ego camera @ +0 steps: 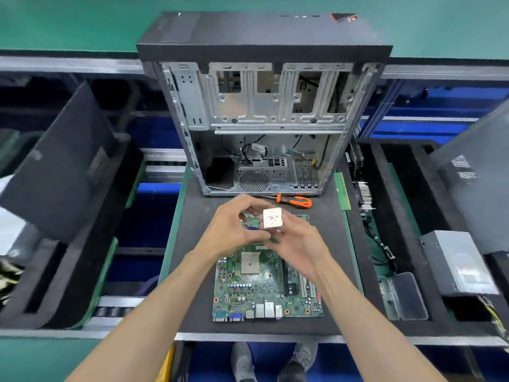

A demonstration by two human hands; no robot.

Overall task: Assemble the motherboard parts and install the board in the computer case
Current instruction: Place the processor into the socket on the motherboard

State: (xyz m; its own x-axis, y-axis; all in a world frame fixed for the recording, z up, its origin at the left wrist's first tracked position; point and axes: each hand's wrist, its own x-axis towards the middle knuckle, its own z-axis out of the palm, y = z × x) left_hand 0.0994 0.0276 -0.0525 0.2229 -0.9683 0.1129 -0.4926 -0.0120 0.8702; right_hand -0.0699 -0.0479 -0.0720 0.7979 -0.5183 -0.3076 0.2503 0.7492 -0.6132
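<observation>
A green motherboard (256, 288) lies flat on the black mat, its bare square CPU socket (250, 262) facing up. Above the board's far half, both hands hold a square silver CPU (272, 218) with dried paste marks on its lid. My left hand (234, 227) grips its left edge with the fingertips. My right hand (300, 244) supports it from below and the right. The open computer case (264, 128) stands behind, its empty metal interior towards me.
An orange-handled screwdriver (297, 201) lies in front of the case. A green RAM stick (342, 191) lies on the mat at the right. A grey power supply (457, 261), clear plastic boxes (405, 296) and a heatsink (365, 193) are further right. Black case panels lean at both sides.
</observation>
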